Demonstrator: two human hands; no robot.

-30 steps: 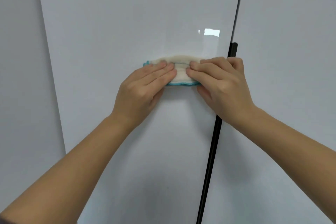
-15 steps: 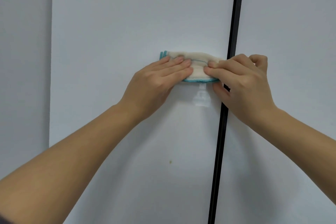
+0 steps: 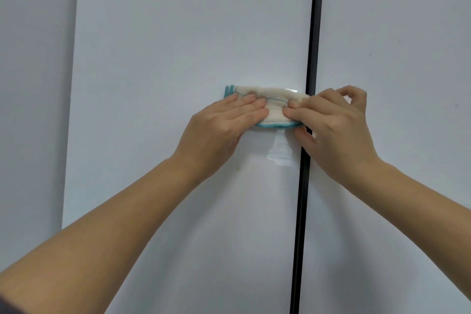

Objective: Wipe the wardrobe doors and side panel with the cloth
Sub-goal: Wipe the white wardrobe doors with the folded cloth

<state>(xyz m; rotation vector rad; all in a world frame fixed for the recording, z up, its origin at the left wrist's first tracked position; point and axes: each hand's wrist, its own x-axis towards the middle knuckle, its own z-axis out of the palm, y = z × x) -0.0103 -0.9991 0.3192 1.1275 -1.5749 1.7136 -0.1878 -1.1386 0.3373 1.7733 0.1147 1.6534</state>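
here, left hand (image 3: 224, 130) flat on cloth (image 3: 275, 111) against door (image 3: 178, 33), right hand (image 3: 336, 130) hides its end — pinch or press unclear
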